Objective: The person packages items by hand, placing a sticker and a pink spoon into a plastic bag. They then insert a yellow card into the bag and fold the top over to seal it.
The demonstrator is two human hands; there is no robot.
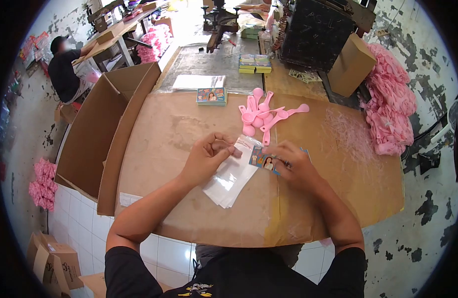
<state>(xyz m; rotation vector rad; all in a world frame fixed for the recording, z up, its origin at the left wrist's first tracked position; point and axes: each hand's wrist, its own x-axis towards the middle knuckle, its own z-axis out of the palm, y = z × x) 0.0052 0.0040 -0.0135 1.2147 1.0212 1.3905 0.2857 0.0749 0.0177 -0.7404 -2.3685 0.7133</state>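
Note:
A small stack of clear plastic bags lies slantwise on the cardboard-covered table in front of me. My left hand is closed at the upper left edge of the bags, thumb and fingertips pinching the plastic near its top. In my right hand is a blue printed card with a picture of a person on it, held beside the upper right of the bags. Pink plastic measuring spoons are heaped just beyond both hands. Farther left sits a stack of similar printed cards.
An open cardboard box stands along the left side. More clear bags and yellow-edged card stacks lie toward the back. Pink bundles pile up at the right. A person sits at another table, back left.

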